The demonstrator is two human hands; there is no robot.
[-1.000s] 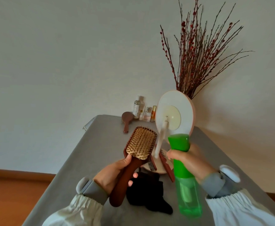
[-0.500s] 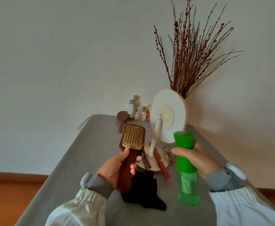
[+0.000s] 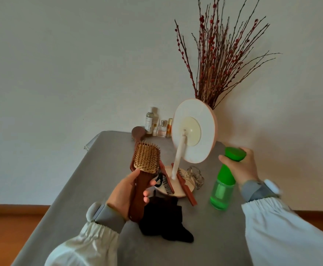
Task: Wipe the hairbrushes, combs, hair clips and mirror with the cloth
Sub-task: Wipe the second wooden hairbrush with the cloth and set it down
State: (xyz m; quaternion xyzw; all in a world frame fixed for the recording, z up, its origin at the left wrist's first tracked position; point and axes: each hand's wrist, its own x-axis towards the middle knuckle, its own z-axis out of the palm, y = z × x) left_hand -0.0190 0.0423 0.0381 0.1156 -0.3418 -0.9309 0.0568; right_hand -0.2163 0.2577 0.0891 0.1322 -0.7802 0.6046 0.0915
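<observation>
My left hand (image 3: 125, 192) grips the brown handle of a wooden paddle hairbrush (image 3: 146, 159), bristles facing me, above the grey table (image 3: 91, 181). My right hand (image 3: 241, 166) holds a green spray bottle (image 3: 224, 181) by its top, off to the right of the mirror. A round mirror (image 3: 194, 131) on a cream stand has its back to me. Brown combs (image 3: 185, 187) and a black hair clip (image 3: 159, 179) lie on the stand's base. A clear hair clip (image 3: 195, 175) rests beside it. The black cloth (image 3: 164, 219) lies crumpled on the table under the brush handle.
A second, round wooden brush (image 3: 137, 134) lies at the table's far end beside several small bottles (image 3: 157, 124). Tall red-berried twigs (image 3: 220, 60) rise behind the mirror. The wall is close behind; wooden floor (image 3: 9, 227) shows on the left.
My right hand has carried the green bottle right and down, away from the brush. The brush has dropped slightly lower and further from me. The view has shifted.
</observation>
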